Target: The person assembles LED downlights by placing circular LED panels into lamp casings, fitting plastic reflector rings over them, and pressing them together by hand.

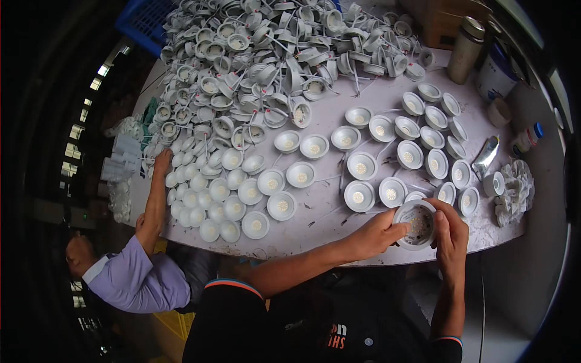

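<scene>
A round white lamp housing (416, 225) with an open face and a speckled disc inside is held between my two hands, just over the table's front edge. My left hand (381, 233) grips its left rim, with the thumb across the front. On the right rim, my right hand (449, 228) has its fingers closed around the side. Behind my hands stand similar white lamps with yellowish dotted centres, such as one lamp (392, 192) near my left hand and another (468, 201) to the right of my right hand.
A large heap of white housings (260, 66) covers the back left of the table (321, 233). A metal flask (466, 51), a tub (497, 72), a tube (486, 156) and a glue bottle (526, 138) stand or lie at right. A co-worker (142, 275) reaches in at left.
</scene>
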